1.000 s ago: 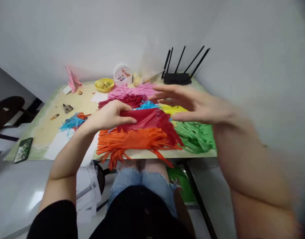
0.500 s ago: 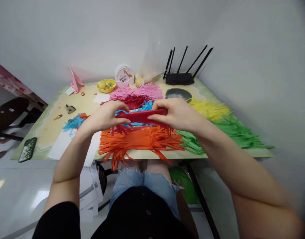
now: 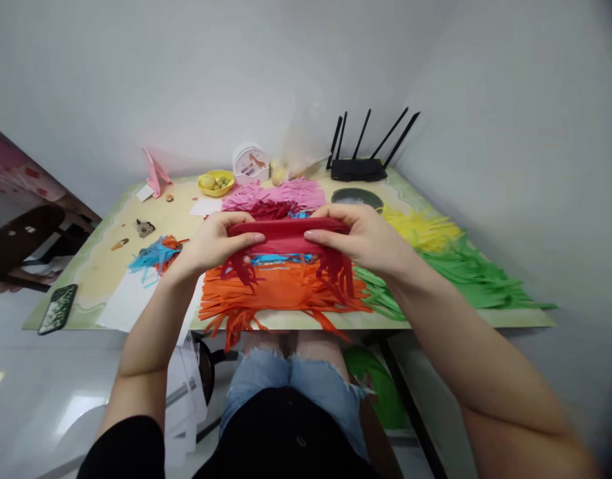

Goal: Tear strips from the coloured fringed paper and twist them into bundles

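Note:
My left hand (image 3: 217, 241) and my right hand (image 3: 360, 237) both grip a folded strip of dark red fringed paper (image 3: 285, 234), one hand at each end, fingers closed over its top edge. The strip hangs a little above the table, and its cut fringe dangles down. Right under it lies an orange fringed paper (image 3: 281, 293) that reaches over the table's front edge. A blue fringed piece (image 3: 281, 258) shows between the two.
Pink (image 3: 281, 194), yellow (image 3: 422, 226) and green (image 3: 465, 269) fringed papers lie around on the table (image 3: 101, 266). At the back stand a black router (image 3: 358, 169), a yellow bowl (image 3: 215, 181) and a white tub (image 3: 249, 162). A phone (image 3: 58, 308) lies at the left edge. White paper sheets (image 3: 131, 299) lie left.
My right hand came in from the right and closed on the red strip's right end. Both hands folded the red paper into a narrow strip and lifted it slightly.

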The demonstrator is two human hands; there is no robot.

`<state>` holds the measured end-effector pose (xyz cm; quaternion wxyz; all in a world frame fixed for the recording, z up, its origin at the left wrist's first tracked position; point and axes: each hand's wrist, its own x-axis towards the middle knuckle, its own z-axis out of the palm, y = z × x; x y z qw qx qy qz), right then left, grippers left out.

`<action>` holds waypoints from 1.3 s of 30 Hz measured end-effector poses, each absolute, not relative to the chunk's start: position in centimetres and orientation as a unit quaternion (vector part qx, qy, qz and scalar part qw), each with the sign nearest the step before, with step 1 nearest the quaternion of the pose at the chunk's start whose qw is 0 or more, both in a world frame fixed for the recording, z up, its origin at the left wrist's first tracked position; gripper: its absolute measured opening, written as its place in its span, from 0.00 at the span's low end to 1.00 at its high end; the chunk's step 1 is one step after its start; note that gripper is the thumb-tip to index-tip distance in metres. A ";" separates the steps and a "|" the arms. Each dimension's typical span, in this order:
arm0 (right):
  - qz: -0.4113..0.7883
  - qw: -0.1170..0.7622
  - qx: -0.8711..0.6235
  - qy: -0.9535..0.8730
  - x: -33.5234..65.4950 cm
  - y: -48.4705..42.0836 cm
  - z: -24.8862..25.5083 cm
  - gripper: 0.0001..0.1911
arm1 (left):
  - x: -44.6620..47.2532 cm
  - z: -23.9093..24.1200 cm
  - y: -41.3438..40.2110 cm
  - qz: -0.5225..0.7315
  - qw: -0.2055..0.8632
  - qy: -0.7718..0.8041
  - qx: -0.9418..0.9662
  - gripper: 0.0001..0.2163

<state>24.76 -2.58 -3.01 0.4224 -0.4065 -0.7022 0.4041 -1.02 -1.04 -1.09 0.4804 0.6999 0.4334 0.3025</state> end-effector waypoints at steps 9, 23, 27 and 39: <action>0.440 0.522 -0.325 -0.655 24.4 -2.6 -4.8 0.09 | -1.9 -2.9 -1.0 0.431 0.522 0.312 0.666 0.06; 0.488 0.551 -0.318 -0.598 23.2 -2.9 -5.4 0.05 | -1.6 -4.2 -1.7 0.489 0.557 0.311 0.595 0.09; 0.480 0.535 -0.305 -0.625 23.8 -2.6 -5.8 0.05 | -1.9 -4.2 -1.8 0.482 0.526 0.319 0.623 0.08; 0.375 0.499 -0.398 -0.673 24.0 -3.0 -5.3 0.17 | -2.3 -3.6 -2.5 0.447 0.330 0.417 0.719 0.15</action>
